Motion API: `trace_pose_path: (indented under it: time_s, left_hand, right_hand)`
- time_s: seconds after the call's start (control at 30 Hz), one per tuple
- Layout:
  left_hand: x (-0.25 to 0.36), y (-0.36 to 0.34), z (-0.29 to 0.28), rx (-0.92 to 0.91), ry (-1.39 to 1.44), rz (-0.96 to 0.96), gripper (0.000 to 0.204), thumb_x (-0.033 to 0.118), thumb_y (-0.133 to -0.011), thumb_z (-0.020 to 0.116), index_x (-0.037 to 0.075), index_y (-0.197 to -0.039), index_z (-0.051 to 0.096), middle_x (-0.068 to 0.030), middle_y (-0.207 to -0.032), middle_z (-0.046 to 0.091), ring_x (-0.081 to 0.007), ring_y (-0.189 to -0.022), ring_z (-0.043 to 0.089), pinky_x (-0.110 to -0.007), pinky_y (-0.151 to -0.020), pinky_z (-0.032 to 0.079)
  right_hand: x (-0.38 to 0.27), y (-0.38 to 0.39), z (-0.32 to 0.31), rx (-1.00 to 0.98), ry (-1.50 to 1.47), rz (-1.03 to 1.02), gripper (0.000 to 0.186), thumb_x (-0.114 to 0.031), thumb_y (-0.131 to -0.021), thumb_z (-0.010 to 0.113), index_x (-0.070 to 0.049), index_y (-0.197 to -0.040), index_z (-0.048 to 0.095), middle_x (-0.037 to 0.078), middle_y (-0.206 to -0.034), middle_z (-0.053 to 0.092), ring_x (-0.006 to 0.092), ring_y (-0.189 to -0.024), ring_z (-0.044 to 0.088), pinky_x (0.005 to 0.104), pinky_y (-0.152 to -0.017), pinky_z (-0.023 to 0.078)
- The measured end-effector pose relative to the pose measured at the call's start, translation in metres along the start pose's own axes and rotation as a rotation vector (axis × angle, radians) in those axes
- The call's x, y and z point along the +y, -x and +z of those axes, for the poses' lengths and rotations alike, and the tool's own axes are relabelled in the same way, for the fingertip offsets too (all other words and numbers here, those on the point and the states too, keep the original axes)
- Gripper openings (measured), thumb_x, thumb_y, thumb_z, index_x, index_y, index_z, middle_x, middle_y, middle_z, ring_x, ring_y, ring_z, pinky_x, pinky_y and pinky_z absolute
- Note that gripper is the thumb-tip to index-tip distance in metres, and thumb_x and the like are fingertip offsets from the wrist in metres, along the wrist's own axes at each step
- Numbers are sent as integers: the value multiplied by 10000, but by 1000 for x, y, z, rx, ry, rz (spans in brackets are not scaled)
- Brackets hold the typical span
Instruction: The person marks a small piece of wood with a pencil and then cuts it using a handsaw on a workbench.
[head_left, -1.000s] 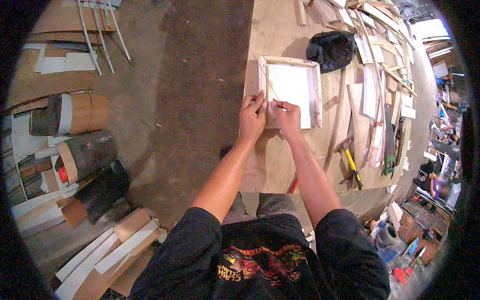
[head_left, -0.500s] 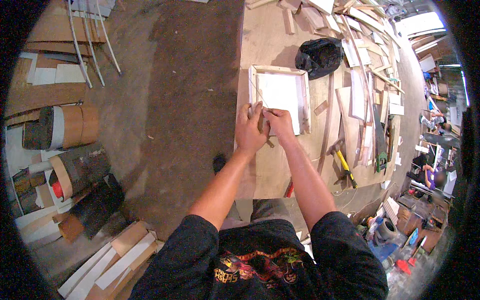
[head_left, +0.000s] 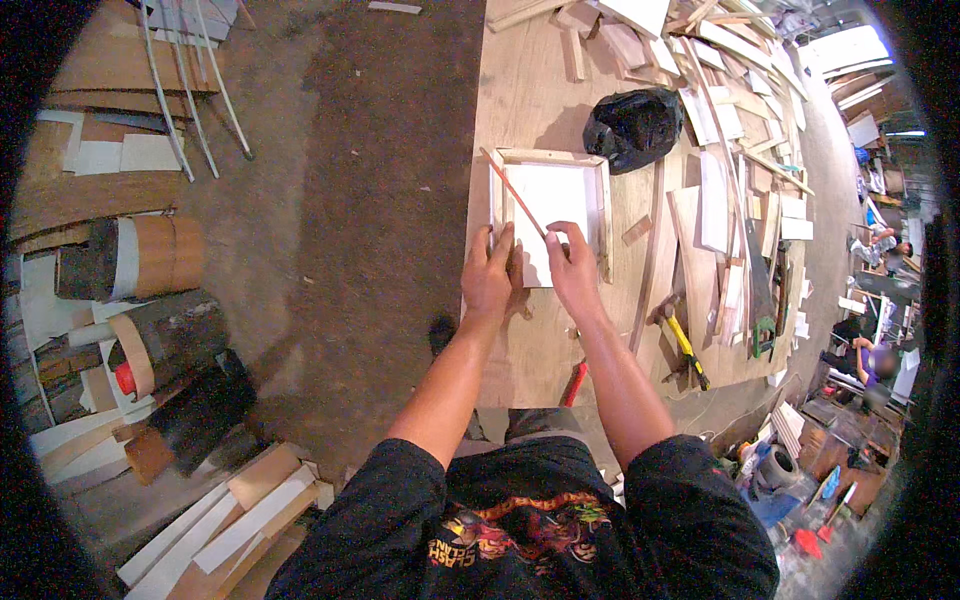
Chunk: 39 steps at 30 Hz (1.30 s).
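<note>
A shallow wooden tray-like frame (head_left: 604, 222) lies on the plywood worktop, with a white panel (head_left: 562, 196) inside it. My left hand (head_left: 487, 284) rests at the frame's near left side, its fingers stretched out along the edge. My right hand (head_left: 575, 278) is over the near part of the frame, thumb and fingers pinching the lower end of a thin orange-red stick (head_left: 514, 191). That stick slants up and leftward across the panel, its far end over the far left corner. The frame's near left side is partly hidden by my hands.
A crumpled black plastic bag (head_left: 632, 128) sits just beyond the frame. On the right lie a yellow-handled hammer (head_left: 686, 345), a green-handled saw (head_left: 762, 328) and several wood strips (head_left: 697, 240). A red-handled tool (head_left: 575, 383) lies at the near edge. Stacked boards (head_left: 250, 510) stand lower left.
My hands have drawn apart, the left one's fingers now straighter. The stick's near end has shifted right with my right hand, so it slants more. The view has moved slightly.
</note>
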<state>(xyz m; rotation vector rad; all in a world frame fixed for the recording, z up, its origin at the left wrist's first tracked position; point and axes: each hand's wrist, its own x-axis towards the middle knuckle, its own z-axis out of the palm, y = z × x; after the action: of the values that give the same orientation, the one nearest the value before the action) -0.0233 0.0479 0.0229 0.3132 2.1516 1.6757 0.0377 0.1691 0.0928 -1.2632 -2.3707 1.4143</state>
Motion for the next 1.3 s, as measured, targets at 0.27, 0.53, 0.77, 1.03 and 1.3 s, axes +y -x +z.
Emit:
trace_pose_path:
  time_s: [0.27,0.53,0.77,1.03,1.3]
  left_hand:
    - [4,3,8,209,-281,224,513,180,-883,675,175,-1386,571,-140,-1197,587,-345,-1008,644,-422,-801,558]
    - [10,6,4,44,-480,85,596,250,-898,663,171,-1457,472,-194,-1200,573,-381,-930,668,-461,-776,573]
    - [48,20,27,-80,-437,-105,819,190,-880,707,108,-1549,243,-284,-1299,531,-430,-1039,646,-504,-866,541]
    - [38,2,22,-172,-374,-187,927,136,-837,756,-19,-1524,152,-324,-1390,470,-436,-1191,589,-462,-1014,466]
    - [61,-7,14,-50,-1082,161,996,400,-785,815,69,-1531,244,-290,-1498,391,-362,-1433,361,-491,-1158,313]
  right_hand:
    - [-25,-13,-48,-25,270,-175,188,-212,-1004,597,-80,-1137,605,111,-632,529,223,-576,530,387,-573,437]
    - [9,-20,-34,-46,304,-160,329,-277,-927,678,-74,-1175,603,134,-693,637,309,-641,651,441,-602,492]
    - [49,83,15,264,24,-82,473,-185,-762,743,-35,-1193,617,134,-1048,677,256,-896,641,378,-757,490]
    - [54,71,59,462,-95,13,415,-287,-789,766,-69,-1126,660,154,-1053,694,324,-954,683,433,-790,528]
    - [55,73,56,398,35,3,318,-281,-814,759,-121,-1075,676,83,-967,687,313,-852,686,428,-712,552]
